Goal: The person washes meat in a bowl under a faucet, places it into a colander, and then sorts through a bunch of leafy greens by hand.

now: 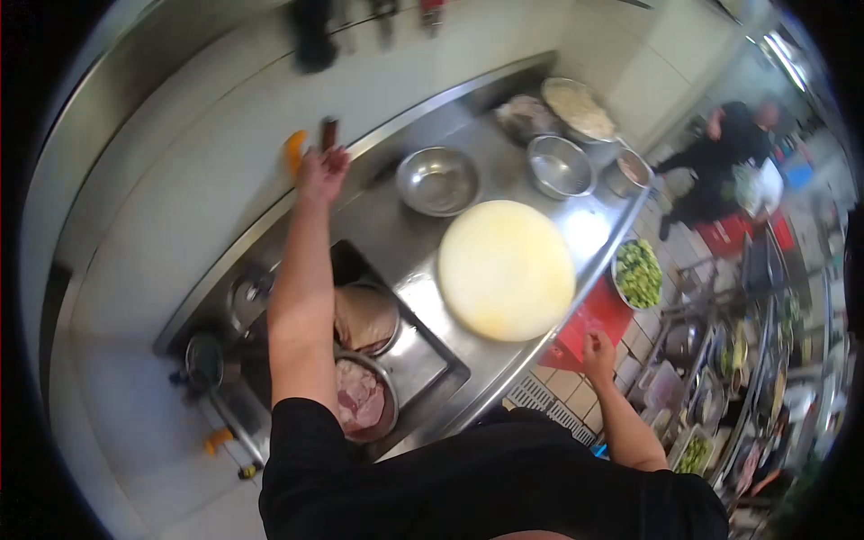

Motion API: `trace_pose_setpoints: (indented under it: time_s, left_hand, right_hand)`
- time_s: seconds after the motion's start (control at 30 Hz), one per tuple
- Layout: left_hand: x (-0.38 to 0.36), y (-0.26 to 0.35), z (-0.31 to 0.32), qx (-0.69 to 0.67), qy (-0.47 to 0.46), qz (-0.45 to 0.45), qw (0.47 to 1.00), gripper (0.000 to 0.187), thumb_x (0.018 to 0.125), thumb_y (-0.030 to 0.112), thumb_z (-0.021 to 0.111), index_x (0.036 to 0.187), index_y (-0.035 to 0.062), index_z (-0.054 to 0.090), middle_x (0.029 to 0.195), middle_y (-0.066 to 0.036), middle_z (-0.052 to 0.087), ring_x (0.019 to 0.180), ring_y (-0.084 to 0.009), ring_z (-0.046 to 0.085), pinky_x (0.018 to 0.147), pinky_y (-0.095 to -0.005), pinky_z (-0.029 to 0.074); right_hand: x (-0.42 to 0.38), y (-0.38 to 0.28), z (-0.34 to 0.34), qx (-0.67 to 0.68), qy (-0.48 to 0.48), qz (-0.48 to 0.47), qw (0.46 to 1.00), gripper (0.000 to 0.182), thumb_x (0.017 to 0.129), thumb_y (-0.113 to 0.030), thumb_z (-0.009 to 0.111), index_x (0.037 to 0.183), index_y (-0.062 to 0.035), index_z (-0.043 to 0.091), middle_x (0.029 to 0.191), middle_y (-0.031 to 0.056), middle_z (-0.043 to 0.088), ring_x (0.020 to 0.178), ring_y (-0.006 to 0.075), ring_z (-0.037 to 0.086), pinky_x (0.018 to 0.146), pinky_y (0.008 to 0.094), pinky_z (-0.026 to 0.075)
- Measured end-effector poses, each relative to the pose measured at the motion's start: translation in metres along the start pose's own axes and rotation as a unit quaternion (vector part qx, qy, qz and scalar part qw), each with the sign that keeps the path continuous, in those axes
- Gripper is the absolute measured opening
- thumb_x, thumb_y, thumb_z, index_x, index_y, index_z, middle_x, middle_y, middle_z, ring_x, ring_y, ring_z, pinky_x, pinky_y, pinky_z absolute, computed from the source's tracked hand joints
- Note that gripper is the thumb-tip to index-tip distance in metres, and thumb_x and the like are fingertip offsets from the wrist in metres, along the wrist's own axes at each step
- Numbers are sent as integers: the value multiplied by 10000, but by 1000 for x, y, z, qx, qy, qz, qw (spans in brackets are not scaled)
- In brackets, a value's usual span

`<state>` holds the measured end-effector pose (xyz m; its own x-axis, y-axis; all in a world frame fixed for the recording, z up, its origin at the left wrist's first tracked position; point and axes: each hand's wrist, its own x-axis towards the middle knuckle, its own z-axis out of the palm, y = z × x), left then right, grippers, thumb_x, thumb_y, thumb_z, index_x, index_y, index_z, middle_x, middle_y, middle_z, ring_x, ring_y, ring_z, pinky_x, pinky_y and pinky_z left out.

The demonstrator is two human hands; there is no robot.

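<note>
My left hand [322, 176] reaches up to the wall behind the counter, its fingers apart and somewhat blurred. Just beyond the fingertips stands a brown handle [329, 133], and an orange object [294, 153] is beside it; contact with either cannot be made out. My right hand [598, 355] hangs past the counter's front edge, fingers loosely curled and apart, holding nothing visible. Between my arms, a thick round pale cutting board [507, 270] lies on the steel counter [378, 211]. A steel bowl [438, 182] sits behind it.
Raw meat [360, 396] fills a pot by the sink [432, 369]. Farther along are another steel bowl [560, 166] and a food-filled basin [579, 110]. Chopped greens [638, 274] are in a bowl beyond the edge. A person [733, 162] stands near shelves at right.
</note>
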<state>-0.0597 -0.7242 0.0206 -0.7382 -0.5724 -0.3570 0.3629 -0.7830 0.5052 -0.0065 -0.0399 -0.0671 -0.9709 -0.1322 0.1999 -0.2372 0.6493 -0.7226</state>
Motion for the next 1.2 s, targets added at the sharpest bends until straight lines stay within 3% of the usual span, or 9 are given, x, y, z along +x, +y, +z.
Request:
trace_pose_setpoints:
  time_s: [0.2,0.27,0.47,0.5,0.63,0.77,1.0,1.17,1.2]
  left_hand:
    - [79,-9,23,-193,75,34,978,304,962,249,381,1046,40,586,908,-153,619,725,-255,591,637,-341,517]
    - [90,-7,23,-243,112,35,963,276,935,201,398,1054,48,594,877,-129,609,675,-230,562,607,-322,494]
    - [103,2,55,-272,-34,111,955,235,926,181,379,999,25,539,773,-82,523,637,-187,518,568,-313,489]
    - [100,4,62,-270,-38,126,954,220,916,161,387,1006,19,528,761,-80,508,633,-187,516,565,-307,482]
    - [89,9,83,-218,-43,162,962,196,915,124,401,1004,5,529,744,-84,501,589,-184,490,542,-299,462]
    - [117,2,79,-188,-16,210,959,164,920,82,422,995,-12,533,744,-85,493,593,-179,479,535,-279,449]
    - [93,-28,149,-74,-160,208,962,181,904,90,399,972,-26,521,750,-71,490,627,-153,463,542,-247,418]
    - [15,-147,202,-9,-186,252,949,270,986,237,422,916,21,567,829,-79,600,709,-122,538,581,-201,470]
    - [-22,-179,219,-36,-85,232,968,265,997,241,422,891,40,559,822,-59,587,695,-100,514,573,-189,456]
  right_hand:
    - [-97,81,-130,-28,126,339,932,98,879,-96,568,919,-33,632,719,71,604,687,145,607,642,284,491]
    - [-127,97,-150,-152,153,251,944,101,877,-92,557,918,-41,634,722,53,605,662,139,588,636,280,480]
    - [-132,179,-187,-49,205,357,910,97,895,-119,551,928,-54,616,731,45,604,688,135,576,660,284,465]
    - [-120,195,-188,-207,199,217,933,97,896,-118,547,939,-59,610,727,35,605,648,128,569,584,283,468]
    - [-15,194,-173,38,128,342,930,128,906,-140,540,983,-65,608,780,41,614,624,107,563,484,253,458]
    - [96,167,-145,62,87,260,960,108,898,-96,576,979,-36,614,725,23,578,546,96,543,491,254,460]
    - [141,207,-140,63,-69,215,972,144,919,-102,569,1032,-16,595,726,14,575,567,82,550,505,238,467]
    - [74,232,-150,110,-27,290,950,121,941,-150,555,979,-37,578,729,32,591,519,90,527,450,232,432]
    - [55,240,-150,121,0,317,941,119,943,-158,559,969,-43,577,724,31,590,515,92,528,445,235,431]
